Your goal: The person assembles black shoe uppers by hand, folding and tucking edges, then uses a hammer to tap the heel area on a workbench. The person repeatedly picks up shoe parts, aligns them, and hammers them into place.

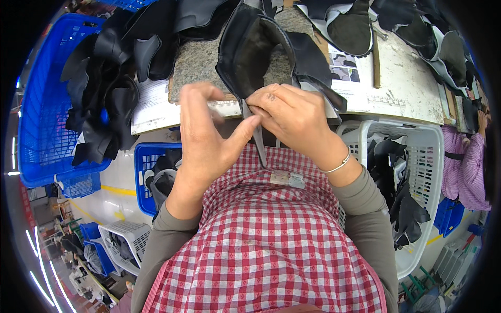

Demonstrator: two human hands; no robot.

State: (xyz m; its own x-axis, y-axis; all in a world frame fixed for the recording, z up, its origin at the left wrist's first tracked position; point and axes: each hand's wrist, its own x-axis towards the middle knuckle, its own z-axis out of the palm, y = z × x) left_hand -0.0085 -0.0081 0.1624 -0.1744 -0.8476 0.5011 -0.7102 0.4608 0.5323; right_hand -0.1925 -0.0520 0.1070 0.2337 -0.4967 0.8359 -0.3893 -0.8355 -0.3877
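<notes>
A black boot piece point(250, 52) is resting at the near edge of a white table point(404, 83), upright in front of the person, partly over a rough grey slab point(198, 68). Its outside is looking smooth and dark, while its wide mouth is gaping open and showing a dull brownish-grey lining. The two sides are narrowing toward the person, and from that near end a slim, pointed grey strip point(259, 146) is hanging down past the table edge, in front of a red-and-white checked apron point(261, 235).

The right hand point(292, 117), with a thin bracelet point(338, 163) circling its wrist, is pinching the near end of the boot piece between bent fingers and thumb. The left hand point(211, 135) is standing spread just to the left, its fingers curling and its thumb pointing toward the right fingertips; because the fingers are blurring, it is hard to say whether the thumb is touching the strip.

More dark pieces point(122, 104) are lying heaped in a large blue basket point(42, 120) on the left, and a white basket point(430, 172) is standing to the right, holding black and pale scraps point(409, 208).
</notes>
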